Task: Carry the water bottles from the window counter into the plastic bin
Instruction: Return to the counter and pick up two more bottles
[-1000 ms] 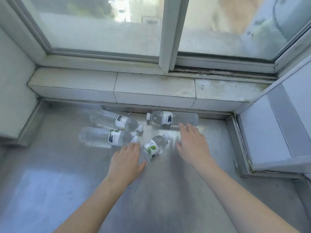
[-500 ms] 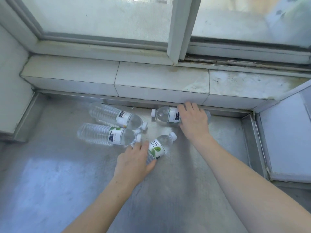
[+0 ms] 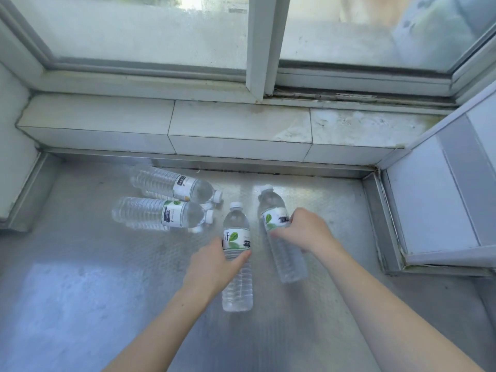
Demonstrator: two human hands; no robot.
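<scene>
My left hand [image 3: 214, 264] grips a clear water bottle [image 3: 237, 285] around its middle, white cap pointing away from me. My right hand [image 3: 306, 232] grips a second water bottle [image 3: 287, 259] at its green-leaf label, cap also pointing toward the window. Both held bottles sit just above or on the metal counter [image 3: 80, 291]; I cannot tell which. Two more bottles lie on their sides to the left, one nearer [image 3: 161, 213] and one farther back [image 3: 171, 182], caps pointing right. The plastic bin is not in view.
A white tiled sill [image 3: 236, 130] runs along the back under the window frame [image 3: 260, 49]. A white wall [image 3: 10, 157] bounds the counter's left side and a white panel [image 3: 442, 205] with a metal rim bounds the right.
Both hands closed around a bottle each. The right hand pulled its bottle away from the sill and turned it lengthwise; the left hand's bottle also turned cap-away and came toward me.
</scene>
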